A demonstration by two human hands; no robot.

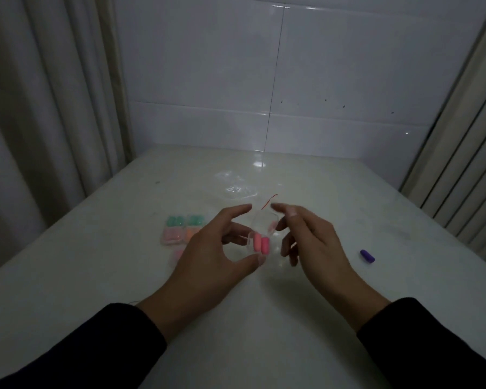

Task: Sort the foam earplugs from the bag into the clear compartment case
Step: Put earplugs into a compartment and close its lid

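A small clear case [260, 234] with its lid raised sits between my hands, just above the table. Two coral-pink earplugs [261, 245] lie side by side in it. My left hand [211, 256] grips the case, thumb under its near edge and fingers behind its left side. My right hand [309, 240] hovers at the case's right with fingers spread, one fingertip near the lid's edge, where a faint pink shape shows. A crumpled clear bag [237, 188] with a red strip [270, 200] lies behind the hands.
More clear cases [180, 231] lie to the left on the white table [264, 299], holding green, pale pink and orange earplugs. A lone purple earplug [367, 256] rests to the right. The tiled wall stands behind, with curtains left and a ribbed panel right.
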